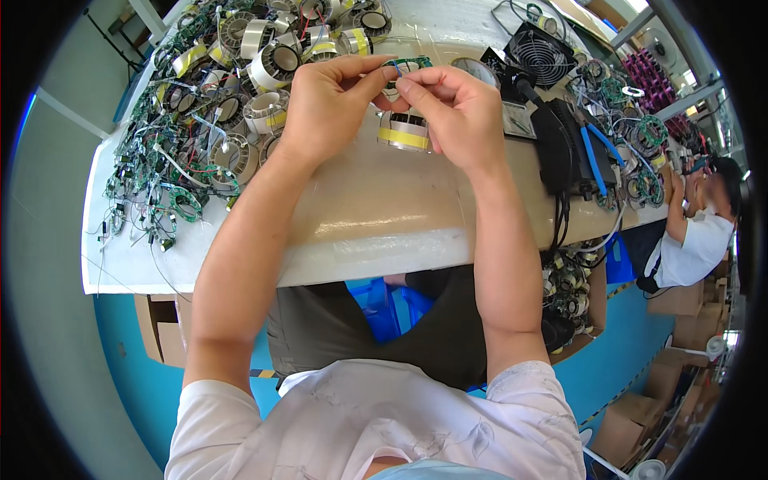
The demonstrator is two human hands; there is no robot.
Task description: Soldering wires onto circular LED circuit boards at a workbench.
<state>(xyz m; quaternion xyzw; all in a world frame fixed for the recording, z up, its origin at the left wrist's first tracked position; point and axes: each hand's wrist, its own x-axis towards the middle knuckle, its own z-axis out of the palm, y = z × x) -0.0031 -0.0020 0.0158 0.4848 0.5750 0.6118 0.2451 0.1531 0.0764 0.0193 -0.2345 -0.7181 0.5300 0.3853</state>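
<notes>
Both my hands meet over the far middle of the table, their fingertips nearly touching. With thumb and forefinger, my left hand (332, 100) pinches a thin blue wire (398, 71). My right hand (462, 112) is closed in a pinch right beside it; what lies between its fingertips is too small to make out. A green circuit board (414, 62) shows just behind the fingertips. Below them sits a round motor coil part (404, 134), pale with a yellow tape band, close to my right hand's fingers, which partly cover it.
Many coil parts (268, 112) and wired green boards (186, 204) are heaped at the left. To the right stand a black fan (542, 54), a black box-shaped device (560, 144) and blue-handled pliers (594, 160). More wired boards (644, 136) lie beyond; a co-worker (692, 232) sits at far right.
</notes>
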